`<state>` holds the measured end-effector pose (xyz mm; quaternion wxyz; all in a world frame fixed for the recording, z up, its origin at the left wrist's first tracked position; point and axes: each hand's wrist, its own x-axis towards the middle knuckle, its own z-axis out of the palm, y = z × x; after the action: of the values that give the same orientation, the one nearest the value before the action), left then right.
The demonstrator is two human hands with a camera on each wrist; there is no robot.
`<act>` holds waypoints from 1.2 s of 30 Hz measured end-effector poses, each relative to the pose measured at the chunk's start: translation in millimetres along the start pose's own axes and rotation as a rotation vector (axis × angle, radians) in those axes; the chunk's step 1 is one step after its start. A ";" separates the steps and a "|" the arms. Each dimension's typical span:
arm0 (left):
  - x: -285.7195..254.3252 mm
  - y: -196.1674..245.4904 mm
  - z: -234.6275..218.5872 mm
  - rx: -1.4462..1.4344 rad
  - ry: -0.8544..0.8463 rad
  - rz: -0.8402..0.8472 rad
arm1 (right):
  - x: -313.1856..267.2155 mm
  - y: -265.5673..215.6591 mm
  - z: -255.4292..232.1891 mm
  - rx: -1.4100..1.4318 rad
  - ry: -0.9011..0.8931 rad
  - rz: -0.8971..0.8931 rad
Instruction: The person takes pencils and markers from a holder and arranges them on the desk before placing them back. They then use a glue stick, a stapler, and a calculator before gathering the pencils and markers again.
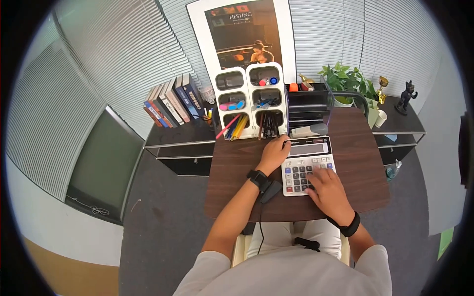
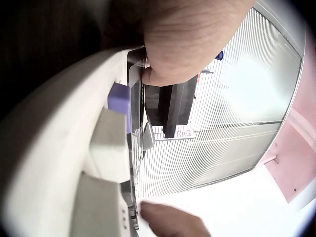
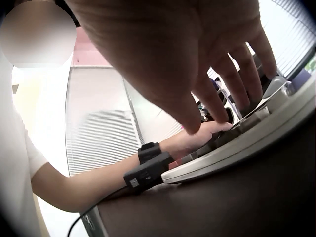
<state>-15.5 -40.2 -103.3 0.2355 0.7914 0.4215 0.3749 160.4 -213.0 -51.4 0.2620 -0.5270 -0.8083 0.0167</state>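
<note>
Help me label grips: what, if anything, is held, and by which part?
The left hand holds the calculator by its upper left corner; the right hand, over the keys, holds nothing.

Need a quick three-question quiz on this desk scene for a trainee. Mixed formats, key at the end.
1. True or false: the left hand is at the display end of the white plastic calculator, and the right hand is over its number keys.
2. Multiple choice: what stands in the bottom-left compartment of the white plastic organizer?
A) White paper cups
B) Yellow pencils
C) Hardback books
3. Short answer: what colour is the small shiny trophy beside the black figurine?

Key: 1 true; 2 B; 3 gold.
</note>
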 end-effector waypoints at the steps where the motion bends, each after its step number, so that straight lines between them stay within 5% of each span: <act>1: 0.0 0.1 0.1 0.008 -0.006 0.004 | 1.0 -2.6 1.0 0.006 0.008 0.004; 4: -0.3 0.0 0.7 -0.028 0.015 0.001 | 3.1 -7.2 3.7 0.030 0.088 0.002; 8: -0.1 -0.9 1.8 -0.019 0.012 0.005 | 2.9 -6.9 11.7 0.019 -0.074 -0.049; 11: 1.8 -1.3 1.4 -0.033 0.015 -0.005 | 10.6 -13.1 6.8 0.092 0.057 -0.057; 14: 1.1 -2.3 2.8 -0.016 0.024 0.033 | 6.9 -17.9 11.0 -0.012 -0.071 -0.101; 17: 1.9 -1.2 2.1 -0.023 0.007 0.005 | 12.1 -21.5 11.7 0.086 0.059 -0.043; 21: 1.7 -3.9 3.8 -0.026 0.026 0.035 | 11.1 -21.9 14.2 -0.005 -0.060 -0.091; 28: 1.8 1.9 1.1 -0.043 0.011 0.006 | 9.0 -14.3 10.3 0.008 0.142 0.015; 33: 2.3 2.2 1.0 -0.046 0.028 0.017 | 4.2 -13.3 11.2 -0.118 0.023 0.066; 35: 2.3 4.0 0.6 -0.026 0.014 -0.017 | 6.0 -19.8 10.2 -0.075 0.140 0.020; 36: 2.3 5.1 0.2 -0.021 0.014 -0.014 | 0.7 -16.2 16.2 -0.064 0.024 0.001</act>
<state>-12.1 -41.0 -99.1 0.2435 0.7834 0.4246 0.3830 139.3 -215.6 -60.1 0.2548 -0.5356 -0.8050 -0.0154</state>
